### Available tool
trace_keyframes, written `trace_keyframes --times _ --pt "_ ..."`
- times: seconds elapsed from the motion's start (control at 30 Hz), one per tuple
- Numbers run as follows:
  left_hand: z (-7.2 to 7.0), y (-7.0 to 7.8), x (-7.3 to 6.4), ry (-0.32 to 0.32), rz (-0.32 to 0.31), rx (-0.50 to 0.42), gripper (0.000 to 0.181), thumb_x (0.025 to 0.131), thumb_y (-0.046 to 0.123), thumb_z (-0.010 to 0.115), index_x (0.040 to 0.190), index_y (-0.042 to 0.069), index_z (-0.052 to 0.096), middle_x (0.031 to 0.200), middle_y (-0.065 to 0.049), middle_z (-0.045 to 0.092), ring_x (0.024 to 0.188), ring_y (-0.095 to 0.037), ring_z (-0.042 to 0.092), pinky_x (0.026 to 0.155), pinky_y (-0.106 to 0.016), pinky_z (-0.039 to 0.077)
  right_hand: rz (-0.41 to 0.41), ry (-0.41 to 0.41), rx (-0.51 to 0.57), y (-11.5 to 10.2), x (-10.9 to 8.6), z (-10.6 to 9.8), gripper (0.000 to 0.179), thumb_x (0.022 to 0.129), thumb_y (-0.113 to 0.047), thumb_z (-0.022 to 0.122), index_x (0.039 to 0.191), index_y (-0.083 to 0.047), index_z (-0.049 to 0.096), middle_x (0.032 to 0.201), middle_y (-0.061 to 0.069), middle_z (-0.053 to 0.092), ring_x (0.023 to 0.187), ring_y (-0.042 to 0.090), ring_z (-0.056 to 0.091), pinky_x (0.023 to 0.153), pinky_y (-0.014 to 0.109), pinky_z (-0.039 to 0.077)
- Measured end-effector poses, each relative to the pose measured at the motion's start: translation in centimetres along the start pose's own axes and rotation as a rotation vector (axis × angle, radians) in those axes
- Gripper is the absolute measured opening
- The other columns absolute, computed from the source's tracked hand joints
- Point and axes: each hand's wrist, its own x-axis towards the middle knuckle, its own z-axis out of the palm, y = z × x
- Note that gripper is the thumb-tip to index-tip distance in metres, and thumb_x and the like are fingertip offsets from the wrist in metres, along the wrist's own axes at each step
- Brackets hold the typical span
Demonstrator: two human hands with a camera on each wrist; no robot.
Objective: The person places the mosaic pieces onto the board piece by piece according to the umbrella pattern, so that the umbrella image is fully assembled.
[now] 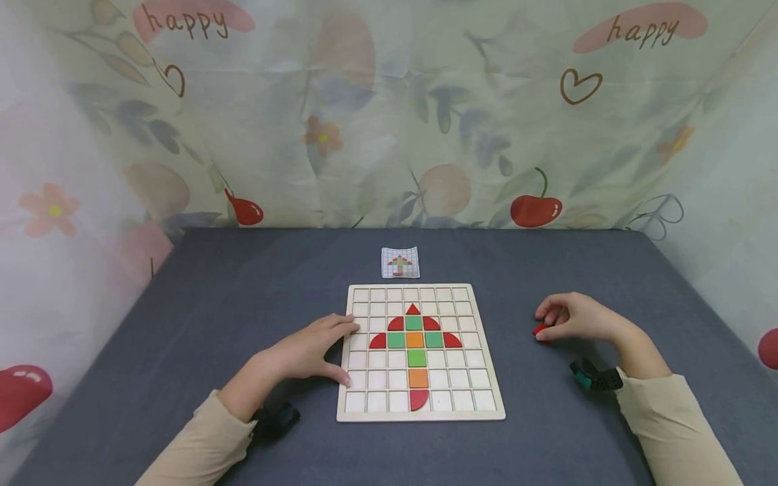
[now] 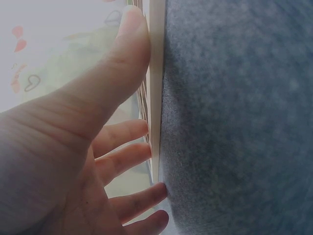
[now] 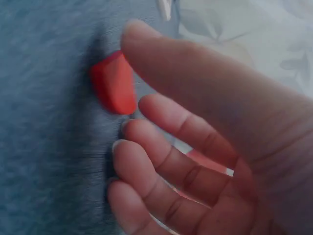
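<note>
My left hand [image 1: 313, 351] rests on the left edge of a pale wooden grid board [image 1: 343, 398], with the thumb on the near part of that edge and the fingertips farther up. On the board, red, green and orange tiles form an upright arrow-like figure; a red quarter-round tile [image 1: 419, 399] is at its foot. Right of the board, my right hand [image 1: 574, 317] pinches a red tile [image 3: 115, 83] with a curved side between thumb and index finger, low over the table. Its other fingers are loosely curled. The thumb hides part of the tile in the head view.
A small pattern card [image 1: 400, 271] with a similar arrow figure lies just beyond the board's far edge. The dark grey tabletop [image 1: 243, 283] runs back to a printed curtain [image 1: 389, 135]. Wrist cameras are strapped under both sleeves.
</note>
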Motion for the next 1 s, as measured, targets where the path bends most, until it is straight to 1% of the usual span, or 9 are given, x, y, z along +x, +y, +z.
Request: trace_keyframes --times 0.13,0.3,0.43,0.63,0.83,1.0 --pt "0.0 0.0 0.0 0.002 0.004 0.001 0.089 0.07 0.044 0.078 0.141 0.005 0.039 0.149 -0.014 0.034 0.137 -0.031 0.032 0.109 -0.048 0.032 -0.004 -0.015 0.002 0.4 0.0 0.2 0.034 0.076 -0.023 0.077 0.096 0.0 0.062 0.081 0.003 0.058 0.066 0.002 0.052 0.063 0.02 0.046" --pt "0.0 0.1 0.0 0.002 -0.001 0.0 0.089 0.07 0.044 0.078 0.141 0.006 0.039 0.149 -0.014 0.033 0.137 -0.031 0.032 0.109 -0.048 0.032 -0.004 -0.002 -0.023 0.2 0.2 0.3 0.031 0.075 -0.021 0.077 0.092 0.0 0.062 0.079 0.002 0.059 0.065 0.001 0.052 0.062 0.019 0.046" --pt "0.0 0.1 0.0 -0.002 -0.005 -0.002 0.089 0.07 0.044 0.078 0.141 0.006 0.039 0.149 -0.013 0.033 0.137 -0.031 0.032 0.109 -0.048 0.032 -0.023 0.008 -0.058 -0.1 0.1 0.4 0.028 0.075 -0.019 0.075 0.091 0.0 0.062 0.079 0.002 0.06 0.065 0.0 0.052 0.062 0.02 0.047" --pt "0.0 0.1 0.0 -0.005 -0.007 -0.007 0.089 0.07 0.043 0.078 0.141 0.006 0.039 0.149 -0.013 0.033 0.137 -0.031 0.032 0.11 -0.048 0.031 -0.063 0.023 -0.073 -0.5 0.2 0.5 0.025 0.078 -0.016 0.073 0.094 0.0 0.063 0.082 0.003 0.062 0.065 0.0 0.053 0.06 0.02 0.047" --pt "0.0 0.1 0.0 -0.001 -0.008 -0.005 0.089 0.07 0.043 0.078 0.141 0.006 0.039 0.149 -0.013 0.033 0.137 -0.031 0.032 0.109 -0.048 0.032 -0.099 0.029 -0.04 -1.5 0.3 0.8 0.028 0.081 -0.017 0.072 0.1 0.0 0.061 0.094 0.009 0.064 0.066 0.002 0.058 0.06 0.02 0.048" --pt "0.0 0.1 0.0 0.004 -0.007 -0.001 0.089 0.07 0.044 0.078 0.141 0.006 0.039 0.149 -0.013 0.033 0.136 -0.03 0.033 0.109 -0.048 0.033 -0.147 0.014 0.01 -2.6 0.4 1.2 0.029 0.082 -0.016 0.071 0.103 0.001 0.061 0.095 0.011 0.064 0.069 0.004 0.061 0.063 0.021 0.051"
